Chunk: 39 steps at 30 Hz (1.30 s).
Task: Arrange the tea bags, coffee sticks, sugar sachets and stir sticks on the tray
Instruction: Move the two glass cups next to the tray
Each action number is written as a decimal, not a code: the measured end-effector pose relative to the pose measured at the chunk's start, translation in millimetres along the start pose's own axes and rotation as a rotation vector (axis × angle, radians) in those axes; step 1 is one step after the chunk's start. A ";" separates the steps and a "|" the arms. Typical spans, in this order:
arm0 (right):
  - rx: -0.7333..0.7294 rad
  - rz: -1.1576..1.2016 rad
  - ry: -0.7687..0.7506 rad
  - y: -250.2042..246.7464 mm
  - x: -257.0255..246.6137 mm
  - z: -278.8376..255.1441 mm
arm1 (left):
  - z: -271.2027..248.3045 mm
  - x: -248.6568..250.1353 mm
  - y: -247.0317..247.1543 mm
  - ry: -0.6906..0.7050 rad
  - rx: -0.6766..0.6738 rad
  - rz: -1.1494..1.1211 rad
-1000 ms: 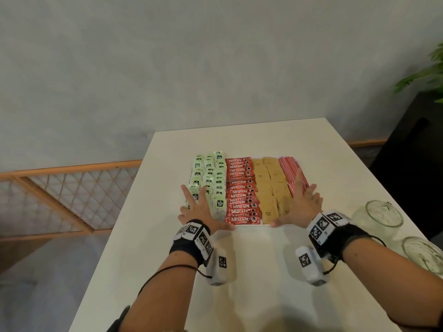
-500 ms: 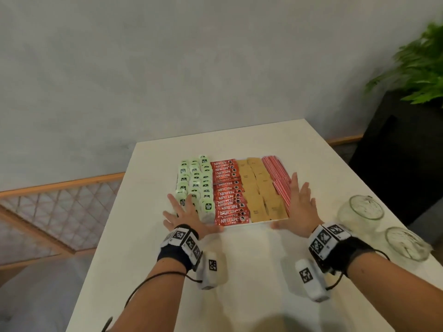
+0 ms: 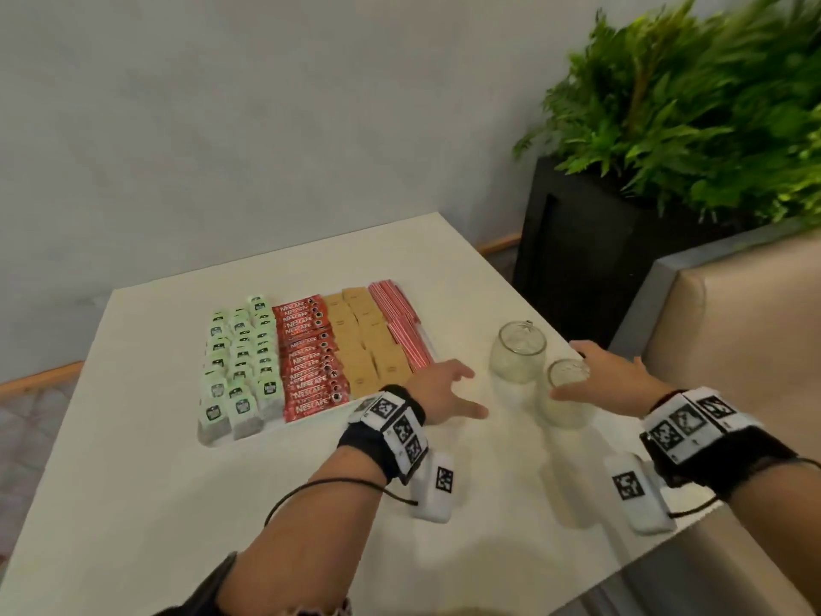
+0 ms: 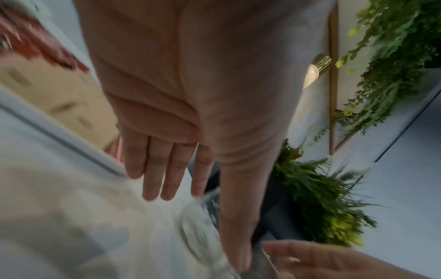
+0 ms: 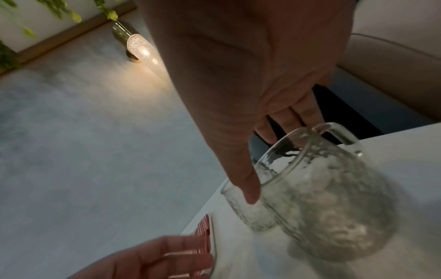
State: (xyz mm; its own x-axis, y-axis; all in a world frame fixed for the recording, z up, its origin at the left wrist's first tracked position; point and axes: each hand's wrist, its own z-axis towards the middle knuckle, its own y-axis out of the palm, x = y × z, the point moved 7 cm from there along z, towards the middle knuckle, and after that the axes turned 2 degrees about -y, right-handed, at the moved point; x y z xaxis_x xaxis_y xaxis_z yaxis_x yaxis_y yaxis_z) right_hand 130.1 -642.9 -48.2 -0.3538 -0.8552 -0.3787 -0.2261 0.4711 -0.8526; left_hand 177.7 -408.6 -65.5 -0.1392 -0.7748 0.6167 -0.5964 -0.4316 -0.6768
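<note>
Tray [image 3: 209, 440] sits at the 9 to 10 o'clock part of the white table [image 3: 133, 504] in the head view, only its near rim showing under the packed rows. Rows run left to right: green tea bags [image 3: 240, 362], red coffee sticks [image 3: 311, 353], brown sugar sachets [image 3: 364, 340], red-striped stir sticks [image 3: 402, 324]. Far ends of the rows blur; counts can't be read.

Left hand [image 3: 437, 393] hovers off the tray's near right corner, fingers spread and straight, holding nothing. Left wrist view backs that: straight fingers [image 4: 152, 169], sachets and coffee sticks a smear at 10 o'clock.

Right hand [image 3: 608, 377] reaches round the nearer glass jar [image 3: 564, 393], thumb on the near side, fingers past the rim. Right wrist view shows the thumb at that jar [image 5: 329, 198] near the rim, fingers behind it; whether they actually touch or grip can't be told, too blurry. Second glass jar [image 3: 517, 351] stands just beside, at 11 o'clock of the first, partly hidden behind it in the wrist view.

Potted plant [image 3: 693, 104] at 1 o'clock is motion-blurred. Beige seat [image 3: 733, 322] at 3 o'clock is cut off by the frame edge.
</note>
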 end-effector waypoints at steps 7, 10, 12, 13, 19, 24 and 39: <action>0.012 0.249 0.043 10.2 4.4 -10.6 | 7.4 45.4 62.3 0.015 -0.166 -0.201; -0.133 0.367 0.010 22.7 -9.6 -14.7 | 9.0 48.6 67.4 0.030 -0.177 -0.231; -0.225 0.636 0.021 27.8 -17.3 -17.1 | 11.1 46.3 65.2 0.033 -0.135 -0.208; -0.214 0.693 0.015 25.4 -20.4 -15.2 | 14.1 41.9 62.2 0.034 -0.093 -0.175; 0.162 0.234 -0.190 -5.4 -34.4 22.1 | 17.0 17.7 39.9 0.068 0.107 -0.127; 0.031 -0.036 -0.342 6.8 -53.8 56.6 | 4.2 1.2 1.1 0.125 0.337 -0.293; 0.119 -0.028 -0.321 15.3 -158.1 167.5 | 15.7 -85.4 -107.8 0.059 0.694 -0.412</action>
State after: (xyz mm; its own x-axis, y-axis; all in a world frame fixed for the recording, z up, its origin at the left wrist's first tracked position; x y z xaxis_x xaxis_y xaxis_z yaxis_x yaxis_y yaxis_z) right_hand 334.6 -536.6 -61.7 -0.0406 -0.9007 -0.4325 -0.1180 0.4341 -0.8931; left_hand 266.3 -303.2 -51.5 -0.0681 -0.4740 0.8779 0.0148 -0.8803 -0.4742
